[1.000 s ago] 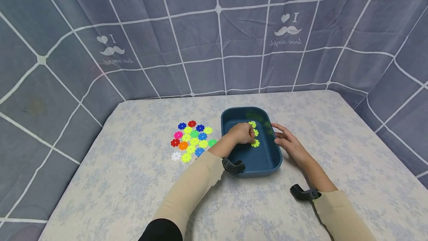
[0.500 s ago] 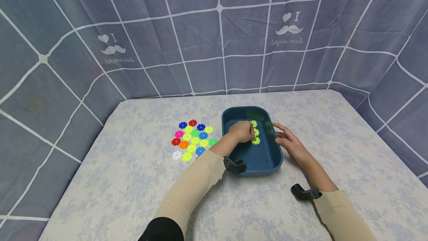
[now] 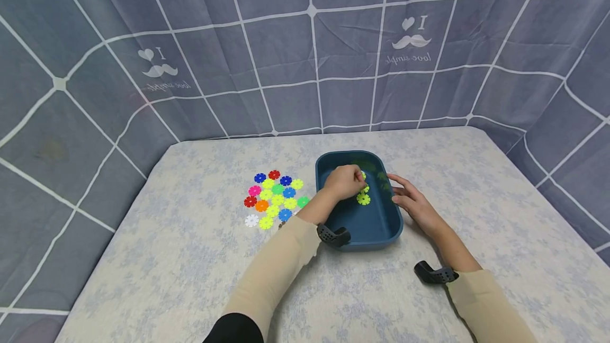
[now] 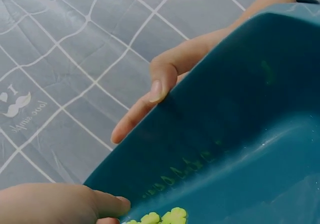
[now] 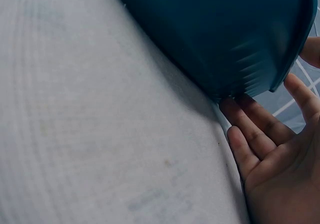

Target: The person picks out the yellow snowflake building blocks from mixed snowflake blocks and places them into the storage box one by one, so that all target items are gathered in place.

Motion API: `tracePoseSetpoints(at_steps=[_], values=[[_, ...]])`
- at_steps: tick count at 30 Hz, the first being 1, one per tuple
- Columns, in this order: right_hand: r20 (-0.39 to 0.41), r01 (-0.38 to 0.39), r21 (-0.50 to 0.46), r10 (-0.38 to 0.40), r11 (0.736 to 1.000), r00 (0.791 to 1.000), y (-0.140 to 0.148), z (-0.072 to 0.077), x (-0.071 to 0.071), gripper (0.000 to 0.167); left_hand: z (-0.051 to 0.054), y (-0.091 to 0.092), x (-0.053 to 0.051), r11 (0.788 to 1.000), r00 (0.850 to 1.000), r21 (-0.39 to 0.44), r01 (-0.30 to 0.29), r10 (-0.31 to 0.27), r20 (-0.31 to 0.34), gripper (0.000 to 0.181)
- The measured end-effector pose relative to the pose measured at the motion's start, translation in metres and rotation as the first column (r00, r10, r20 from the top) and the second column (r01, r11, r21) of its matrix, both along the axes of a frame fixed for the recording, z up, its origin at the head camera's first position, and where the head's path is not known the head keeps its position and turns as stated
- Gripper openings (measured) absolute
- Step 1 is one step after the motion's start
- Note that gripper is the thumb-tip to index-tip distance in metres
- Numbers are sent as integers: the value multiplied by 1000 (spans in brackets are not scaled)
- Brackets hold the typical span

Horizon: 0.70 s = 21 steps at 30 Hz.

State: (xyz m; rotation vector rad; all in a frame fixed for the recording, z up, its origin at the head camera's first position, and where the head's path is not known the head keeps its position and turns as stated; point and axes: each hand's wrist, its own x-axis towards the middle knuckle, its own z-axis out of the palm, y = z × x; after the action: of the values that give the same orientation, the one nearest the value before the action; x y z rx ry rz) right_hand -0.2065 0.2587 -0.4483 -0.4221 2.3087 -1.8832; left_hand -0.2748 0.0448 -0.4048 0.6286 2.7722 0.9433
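Inside a dark blue plastic bin (image 3: 367,232), my left hand (image 3: 343,181) bends its fingers down over a short column of yellow-green snowflake discs (image 3: 364,199). Its thumb and fingertips are at the upper discs and partly cover them; whether one is pinched cannot be seen. The left wrist view shows the thumb close beside the discs (image 4: 175,215). My right hand (image 3: 413,204) rests against the outside of the bin's right wall. In the right wrist view, its extended fingers (image 5: 250,129) touch the bin low down, with another at the rim.
Left of the bin, a loose group of snowflake discs (image 3: 277,201) in several colours lies flat on the pale patterned tabletop (image 3: 200,258). A blue-grey curtain (image 3: 281,57) with white lines stands behind and beside the table.
My left hand has shifted slightly up and away, from the lowest disc toward the upper ones. The lowest disc has moved slightly up the column. My right hand has stayed at the bin's side.
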Motion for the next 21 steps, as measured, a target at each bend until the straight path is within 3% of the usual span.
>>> tracePoseSetpoints(at_steps=[3,7,14,16,21], values=[[-2,-1,9,1,1000,1000,0,0,-1,57,1,-2,0,994,1000,106,-22,22,0,11],[-5,0,12,0,1000,1000,1,0,-1,57,1,-5,0,970,998,238,-56,56,8,11],[5,7,-1,-7,1000,1000,2,-3,-2,58,4,-8,-1,939,996,333,-81,67,53,13],[4,5,-1,-5,1000,1000,1,-3,-2,58,6,-9,-1,921,995,378,-93,70,74,14],[6,5,-4,-5,1000,1000,0,-3,-2,58,12,-15,-1,852,990,506,-132,85,116,16]])
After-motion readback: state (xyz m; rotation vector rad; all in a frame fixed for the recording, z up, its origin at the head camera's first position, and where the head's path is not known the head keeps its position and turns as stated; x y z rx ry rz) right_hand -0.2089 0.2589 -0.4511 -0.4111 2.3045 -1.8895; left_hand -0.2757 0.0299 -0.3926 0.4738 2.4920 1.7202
